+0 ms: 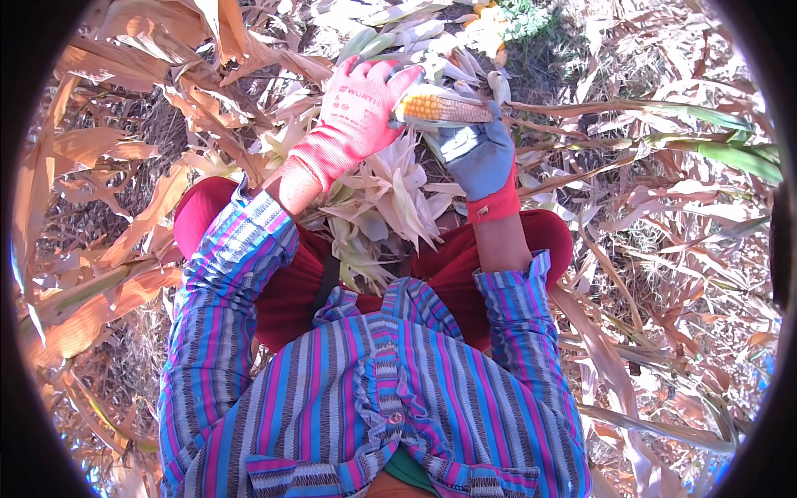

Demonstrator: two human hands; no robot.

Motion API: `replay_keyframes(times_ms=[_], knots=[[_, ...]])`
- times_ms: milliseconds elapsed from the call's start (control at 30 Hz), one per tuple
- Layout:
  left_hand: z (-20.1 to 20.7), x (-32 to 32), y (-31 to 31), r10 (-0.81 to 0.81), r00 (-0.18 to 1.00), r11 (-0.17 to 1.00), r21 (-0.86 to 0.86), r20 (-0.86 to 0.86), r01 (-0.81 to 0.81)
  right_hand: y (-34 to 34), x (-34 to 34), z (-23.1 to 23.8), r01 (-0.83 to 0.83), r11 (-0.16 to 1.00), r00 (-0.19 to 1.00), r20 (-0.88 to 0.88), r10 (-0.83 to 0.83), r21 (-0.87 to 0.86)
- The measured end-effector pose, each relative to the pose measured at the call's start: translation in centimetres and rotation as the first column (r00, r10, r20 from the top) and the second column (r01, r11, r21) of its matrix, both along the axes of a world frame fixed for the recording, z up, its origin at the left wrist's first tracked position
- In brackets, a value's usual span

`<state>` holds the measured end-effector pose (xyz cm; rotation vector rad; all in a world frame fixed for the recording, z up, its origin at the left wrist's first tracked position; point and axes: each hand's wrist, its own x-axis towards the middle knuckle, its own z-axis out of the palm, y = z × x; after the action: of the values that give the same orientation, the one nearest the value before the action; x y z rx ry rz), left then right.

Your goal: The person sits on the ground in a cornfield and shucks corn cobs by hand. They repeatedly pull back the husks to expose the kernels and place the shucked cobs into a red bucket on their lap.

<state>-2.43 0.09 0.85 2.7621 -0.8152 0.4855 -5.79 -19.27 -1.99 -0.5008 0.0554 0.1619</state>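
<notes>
A partly bared ear of corn [432, 108] lies crosswise between my hands, its yellow kernels showing toward the left. Paler husk or silk covers part of its upper side. My right hand [477, 153], in a red glove with a grey coated palm, grips the ear's right end from below, palm turned up. At the other end is my left hand [357, 112], in a red glove with its back upward. Its fingers are stretched and apart, with the ear's tip close to the thumb and forefinger. Loose pale husks [394, 195] lie below the hands, between my knees.
Dry corn leaves and stalks [124, 199] crowd the left side. More dry stalks and a few green leaves [730, 158] reach in from the right. Beyond my hands lie husks [415, 33] and some yellow corn [488, 25]. My bent knees flank the husks.
</notes>
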Motion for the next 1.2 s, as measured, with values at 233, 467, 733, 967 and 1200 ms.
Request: replay_keyframes(times_ms=[233,467,733,967,1200], knots=[[-2.9,-0.5,-0.8,-0.437,0.806,0.797,-0.587,-0.399,0.142,0.4,-0.4,-0.5,0.022,0.998,0.995,-0.095,-0.017,0.054],[1.3,-1.5,-1.8,-0.306,0.948,0.816,-0.535,-0.081,0.218,0.0,-0.3,-1.4,0.030,0.990,0.992,-0.119,-0.046,-0.135],[-0.2,-1.7,-2.1,-0.393,0.837,0.455,-0.872,-0.380,-0.182,3.0,-1.3,0.2,-0.155,0.959,0.962,-0.183,0.201,0.238],[-1.5,3.4,2.4,-0.580,0.750,-0.258,-0.801,-0.319,-0.541,1.8,-1.5,-0.3,-0.374,0.928,0.908,0.207,0.364,0.007],[-1.0,4.2,6.1,-0.717,0.696,-0.384,-0.851,0.031,-0.358,2.4,-1.4,1.8,-0.400,0.536,0.895,-0.190,0.404,-0.744]])
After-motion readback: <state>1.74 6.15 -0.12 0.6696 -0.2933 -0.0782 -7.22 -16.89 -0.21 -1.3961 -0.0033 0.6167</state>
